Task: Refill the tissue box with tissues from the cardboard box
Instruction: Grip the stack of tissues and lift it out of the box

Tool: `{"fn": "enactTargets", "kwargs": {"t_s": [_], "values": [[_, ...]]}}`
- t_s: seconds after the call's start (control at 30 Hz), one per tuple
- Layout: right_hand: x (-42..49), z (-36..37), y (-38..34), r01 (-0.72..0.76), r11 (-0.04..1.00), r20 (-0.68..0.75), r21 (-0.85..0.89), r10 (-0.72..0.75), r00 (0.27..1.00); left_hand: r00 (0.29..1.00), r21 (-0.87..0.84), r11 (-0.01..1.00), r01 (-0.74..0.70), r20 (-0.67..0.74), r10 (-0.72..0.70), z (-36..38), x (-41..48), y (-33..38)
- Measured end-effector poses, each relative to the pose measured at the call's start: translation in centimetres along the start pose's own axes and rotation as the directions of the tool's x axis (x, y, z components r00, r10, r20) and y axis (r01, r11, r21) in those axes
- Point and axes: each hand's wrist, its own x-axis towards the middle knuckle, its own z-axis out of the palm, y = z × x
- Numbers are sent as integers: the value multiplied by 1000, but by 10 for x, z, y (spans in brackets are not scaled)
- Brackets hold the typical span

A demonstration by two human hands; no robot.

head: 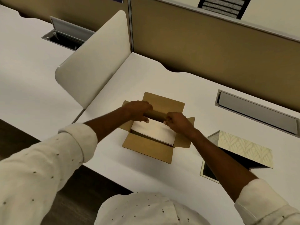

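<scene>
A brown cardboard box (146,147) sits open on the white desk, its flaps spread outward. A white stack of tissues (154,132) lies inside it. My left hand (138,110) and my right hand (177,121) both reach into the far side of the box, fingers curled at the far edge of the stack by the inner wall. To the right stands the tissue box (209,172), open, dark and hollow inside, with its patterned cream lid (243,148) raised. My right forearm crosses over part of it.
A cream divider panel (92,62) rises at the left of the desk (146,176). Tan partition walls run along the back. A grey cable hatch (258,111) is set in the desk at the right, another at the far left (65,36).
</scene>
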Motion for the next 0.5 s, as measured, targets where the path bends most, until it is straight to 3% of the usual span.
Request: {"fn": "enactTargets", "kwargs": {"t_s": [0.2,0.33,0.5], "values": [[28,6,8,-17,996,387,-83,48,921,964,-89,995,-43,259,64,27,35,15],[40,14,9,-63,989,480,-134,120,869,868,-15,1000,7,497,2,41,49,6],[49,26,3,-125,975,588,-184,211,781,818,1,999,49,574,-40,36,60,0]]}}
